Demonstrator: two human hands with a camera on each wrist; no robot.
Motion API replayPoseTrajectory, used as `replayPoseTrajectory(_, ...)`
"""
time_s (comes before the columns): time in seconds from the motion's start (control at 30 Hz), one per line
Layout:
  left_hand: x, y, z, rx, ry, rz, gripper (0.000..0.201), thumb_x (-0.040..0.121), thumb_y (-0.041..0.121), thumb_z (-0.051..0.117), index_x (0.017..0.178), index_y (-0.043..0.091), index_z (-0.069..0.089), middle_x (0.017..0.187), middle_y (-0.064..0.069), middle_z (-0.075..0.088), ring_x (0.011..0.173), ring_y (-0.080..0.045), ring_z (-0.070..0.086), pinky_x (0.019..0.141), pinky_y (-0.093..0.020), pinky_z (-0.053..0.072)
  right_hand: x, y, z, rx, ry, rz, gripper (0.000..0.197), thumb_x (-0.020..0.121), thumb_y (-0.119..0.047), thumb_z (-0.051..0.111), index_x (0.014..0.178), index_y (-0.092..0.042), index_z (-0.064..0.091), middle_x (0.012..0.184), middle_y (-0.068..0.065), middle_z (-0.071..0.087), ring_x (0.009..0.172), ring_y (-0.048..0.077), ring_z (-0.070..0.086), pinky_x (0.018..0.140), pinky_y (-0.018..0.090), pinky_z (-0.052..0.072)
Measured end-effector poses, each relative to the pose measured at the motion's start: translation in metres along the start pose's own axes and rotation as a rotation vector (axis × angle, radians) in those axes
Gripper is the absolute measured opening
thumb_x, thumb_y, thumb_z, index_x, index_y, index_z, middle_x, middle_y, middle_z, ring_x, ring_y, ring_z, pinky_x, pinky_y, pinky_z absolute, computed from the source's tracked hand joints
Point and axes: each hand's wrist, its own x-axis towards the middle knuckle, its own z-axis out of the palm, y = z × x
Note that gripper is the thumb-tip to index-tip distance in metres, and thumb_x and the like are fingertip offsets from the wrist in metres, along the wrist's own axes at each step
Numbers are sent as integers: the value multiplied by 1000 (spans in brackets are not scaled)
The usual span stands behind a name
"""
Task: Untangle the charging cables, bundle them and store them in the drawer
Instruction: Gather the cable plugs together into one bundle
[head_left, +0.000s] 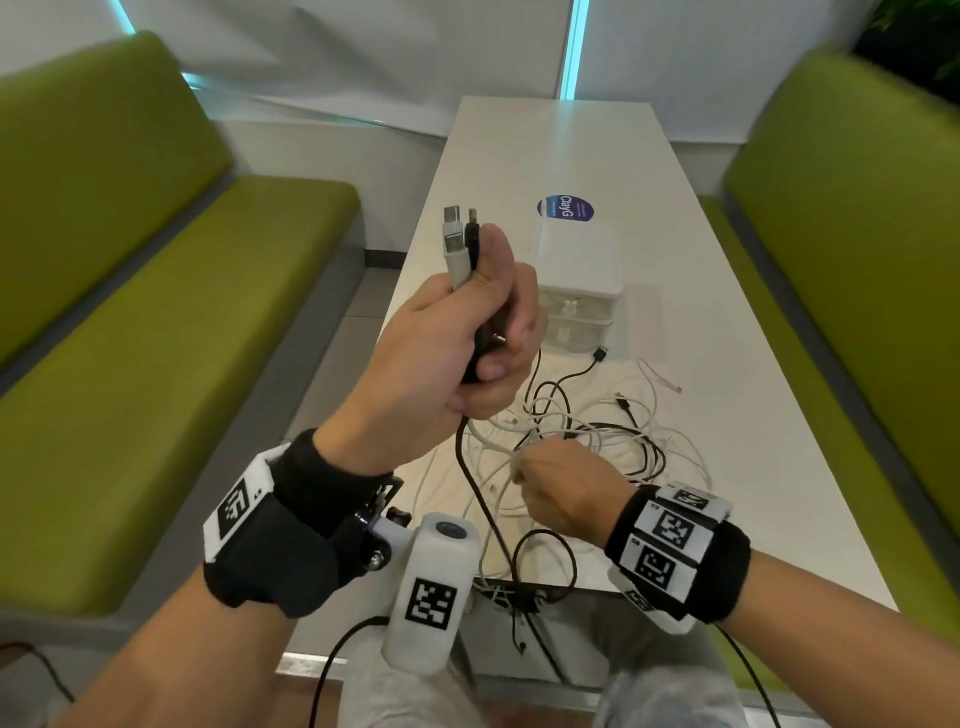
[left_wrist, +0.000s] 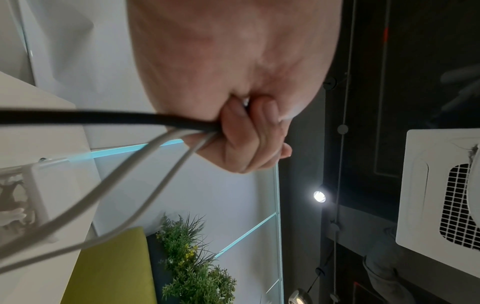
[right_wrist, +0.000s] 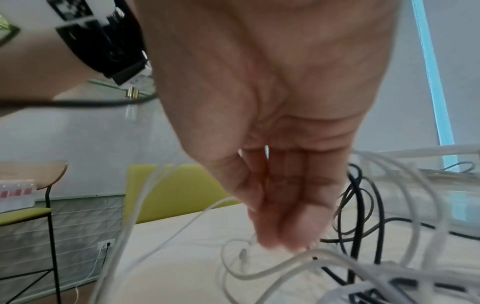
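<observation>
Tangle of thin round cables (head_left: 582, 447), white and black, on smooth white table (head_left: 691, 291); count we cannot tell. Left hand (head_left: 462, 343) fisted round three plug ends (head_left: 460, 244), raised over table. Right hand (head_left: 561, 493) pinches white strand; fingertips blurred. Two-drawer translucent plastic drawer unit (head_left: 579, 291) behind, partly hidden.

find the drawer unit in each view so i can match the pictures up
Head: the white drawer unit stands mid-table, just beyond the raised left hand, drawers shut.
Left wrist: its corner shows at the left edge, behind the cables trailing from the fingers.
Right wrist: blurred at the right edge, behind the cable tangle; the right hand hangs in front.
Shared landmark: the white table.
</observation>
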Motion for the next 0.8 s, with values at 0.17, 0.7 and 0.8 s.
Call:
replayPoseTrajectory(0.17,-5,0,-12,40,31,-5,54,89,51,35,54,12,42,49,0,26,35,-5,19,35,-10,16,39,-14,11,78,-165,107,27,96,-26,52,107,-3,61,111,14,63,91,26,56,75,30,42)
replayPoseTrajectory(0.7,9,-39,-18,539,246,-25,51,94,50,46,68,14,70,56,8,20,43,-11,22,43,-21,20,-14,18,-61,604,456,154,21,90,-25,57,69,-29,56,69,-5,66,54,13,65,56,35,56)
replayPoseTrajectory(0.8,21,-53,-23,747,300,44,25,96,36,55,93,23,76,65,15,28,45,-1,34,49,-16,30,-25,23,-86,681,625,102,22,95,-32,57,74,-26,60,69,-4,66,47,15,62,47,32,52)
